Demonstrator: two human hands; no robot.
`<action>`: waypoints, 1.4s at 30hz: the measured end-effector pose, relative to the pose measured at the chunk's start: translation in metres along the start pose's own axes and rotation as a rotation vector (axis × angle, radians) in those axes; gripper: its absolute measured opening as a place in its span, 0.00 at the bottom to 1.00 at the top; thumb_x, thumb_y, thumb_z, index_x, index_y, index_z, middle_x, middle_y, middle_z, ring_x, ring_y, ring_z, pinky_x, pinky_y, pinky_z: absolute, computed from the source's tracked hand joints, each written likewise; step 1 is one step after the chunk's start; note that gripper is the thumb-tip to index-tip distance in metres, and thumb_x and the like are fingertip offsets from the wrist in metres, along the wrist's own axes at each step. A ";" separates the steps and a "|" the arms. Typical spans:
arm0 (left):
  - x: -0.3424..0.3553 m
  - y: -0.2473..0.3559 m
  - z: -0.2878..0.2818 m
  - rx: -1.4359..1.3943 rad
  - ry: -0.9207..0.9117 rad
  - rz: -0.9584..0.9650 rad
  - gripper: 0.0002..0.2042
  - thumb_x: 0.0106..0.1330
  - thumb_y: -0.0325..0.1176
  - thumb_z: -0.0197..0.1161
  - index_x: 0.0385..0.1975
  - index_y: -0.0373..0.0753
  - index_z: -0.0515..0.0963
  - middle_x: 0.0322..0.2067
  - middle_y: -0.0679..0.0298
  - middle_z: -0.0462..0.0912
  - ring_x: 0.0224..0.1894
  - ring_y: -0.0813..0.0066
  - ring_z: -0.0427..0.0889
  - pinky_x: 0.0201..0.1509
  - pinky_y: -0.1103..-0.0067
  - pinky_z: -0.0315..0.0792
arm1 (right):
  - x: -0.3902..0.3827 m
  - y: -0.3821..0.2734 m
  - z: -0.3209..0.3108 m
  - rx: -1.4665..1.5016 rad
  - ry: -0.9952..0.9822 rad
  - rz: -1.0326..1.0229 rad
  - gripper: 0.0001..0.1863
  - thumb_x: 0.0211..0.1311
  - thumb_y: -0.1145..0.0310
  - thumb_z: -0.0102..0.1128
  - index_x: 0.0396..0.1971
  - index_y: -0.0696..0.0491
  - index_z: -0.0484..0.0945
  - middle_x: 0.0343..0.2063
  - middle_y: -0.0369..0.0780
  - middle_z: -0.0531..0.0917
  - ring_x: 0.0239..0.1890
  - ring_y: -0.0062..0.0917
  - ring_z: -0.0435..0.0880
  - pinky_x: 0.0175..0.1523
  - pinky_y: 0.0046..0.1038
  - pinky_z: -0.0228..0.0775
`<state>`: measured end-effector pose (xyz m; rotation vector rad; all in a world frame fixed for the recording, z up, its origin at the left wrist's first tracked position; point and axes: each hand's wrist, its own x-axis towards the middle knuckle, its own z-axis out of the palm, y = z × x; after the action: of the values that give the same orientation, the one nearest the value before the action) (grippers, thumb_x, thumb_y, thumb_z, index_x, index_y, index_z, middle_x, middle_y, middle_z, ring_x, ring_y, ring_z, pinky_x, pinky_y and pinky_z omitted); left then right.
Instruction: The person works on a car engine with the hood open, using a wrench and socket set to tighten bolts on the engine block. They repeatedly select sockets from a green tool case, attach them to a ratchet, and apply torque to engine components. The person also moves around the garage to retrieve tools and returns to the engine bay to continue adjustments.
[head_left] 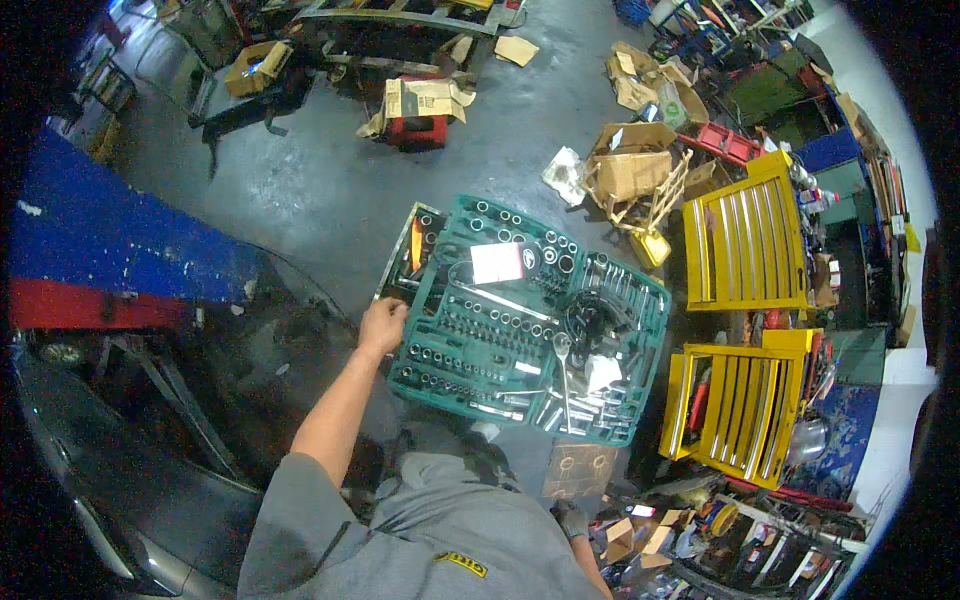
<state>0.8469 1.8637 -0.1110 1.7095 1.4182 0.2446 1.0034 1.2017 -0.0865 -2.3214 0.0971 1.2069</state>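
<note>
My left hand [383,325] is closed, its fingers curled over the near end of a metal drawer [392,262] that juts out at the left from under a green socket-set case. The wide-open case [430,398] lies tilted in front of me, filled with rows of sockets. On it rest a small white box [495,263], a coil of black cable [598,318], a ratchet wrench [565,378] and a crumpled white paper [603,374]. Low at my right side hangs my right hand [572,520], dark and apparently gloved; its fingers are not clear.
Two yellow tool chests [745,240] stand to the right. Cardboard boxes [632,177] lie beyond the case. At far left is a blue and red panel [120,225], with a dark car [130,500] below it. Scattered parts and a shelf [740,540] fill the lower right.
</note>
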 end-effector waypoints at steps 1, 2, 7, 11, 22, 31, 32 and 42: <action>0.004 -0.001 0.005 0.000 -0.046 -0.023 0.14 0.70 0.36 0.66 0.48 0.34 0.86 0.44 0.50 0.91 0.49 0.53 0.90 0.55 0.64 0.80 | -0.007 -0.005 -0.005 -0.031 -0.011 0.051 0.13 0.75 0.56 0.57 0.41 0.51 0.79 0.33 0.34 0.83 0.35 0.27 0.81 0.38 0.34 0.73; 0.006 -0.003 0.009 -0.052 -0.027 -0.022 0.14 0.70 0.36 0.66 0.49 0.34 0.85 0.45 0.50 0.91 0.49 0.53 0.90 0.55 0.65 0.80 | -0.006 -0.013 -0.008 -0.344 -0.065 -0.143 0.14 0.75 0.55 0.57 0.41 0.51 0.80 0.33 0.34 0.83 0.35 0.26 0.81 0.38 0.33 0.74; 0.024 0.000 0.003 -0.010 -0.024 0.043 0.14 0.71 0.36 0.66 0.51 0.36 0.84 0.47 0.53 0.88 0.51 0.52 0.87 0.55 0.64 0.79 | -0.011 -0.050 -0.008 -0.084 -0.012 -0.013 0.16 0.74 0.55 0.58 0.44 0.53 0.82 0.31 0.36 0.85 0.30 0.28 0.81 0.38 0.36 0.77; 0.052 0.016 -0.009 0.275 -0.042 0.503 0.13 0.64 0.30 0.68 0.47 0.36 0.84 0.44 0.52 0.85 0.50 0.50 0.83 0.57 0.61 0.78 | -0.013 -0.073 -0.015 0.005 0.000 0.102 0.19 0.74 0.54 0.56 0.51 0.53 0.84 0.36 0.38 0.88 0.33 0.33 0.85 0.45 0.38 0.77; 0.100 0.029 0.010 0.702 -0.443 0.470 0.11 0.71 0.30 0.56 0.42 0.36 0.86 0.47 0.52 0.84 0.53 0.51 0.81 0.58 0.58 0.74 | -0.017 -0.107 -0.005 -0.034 0.003 0.056 0.14 0.71 0.68 0.64 0.48 0.61 0.85 0.33 0.38 0.85 0.31 0.22 0.80 0.37 0.26 0.72; 0.039 0.021 -0.007 0.363 0.078 0.498 0.17 0.63 0.27 0.68 0.53 0.39 0.81 0.49 0.51 0.81 0.55 0.49 0.78 0.59 0.59 0.74 | 0.017 -0.166 0.001 -0.438 -0.138 -0.462 0.17 0.73 0.62 0.62 0.50 0.61 0.85 0.39 0.40 0.88 0.41 0.24 0.84 0.47 0.28 0.76; 0.026 0.018 -0.007 0.295 0.091 0.412 0.17 0.64 0.28 0.68 0.53 0.38 0.81 0.49 0.50 0.81 0.55 0.48 0.78 0.59 0.59 0.73 | 0.018 -0.184 0.005 -0.428 -0.118 -0.469 0.18 0.73 0.62 0.63 0.51 0.61 0.85 0.40 0.41 0.88 0.42 0.24 0.84 0.49 0.28 0.76; -0.123 -0.011 0.008 -0.008 0.095 -0.080 0.19 0.72 0.37 0.65 0.58 0.34 0.81 0.55 0.49 0.83 0.61 0.46 0.77 0.67 0.60 0.71 | 0.021 -0.463 0.154 -0.377 -0.513 -0.581 0.30 0.73 0.58 0.63 0.68 0.60 0.74 0.55 0.48 0.86 0.51 0.30 0.86 0.60 0.33 0.75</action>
<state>0.8031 1.7521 -0.0785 1.6497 1.5495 0.2899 1.0367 1.6783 0.0151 -2.0126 -0.9841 1.5297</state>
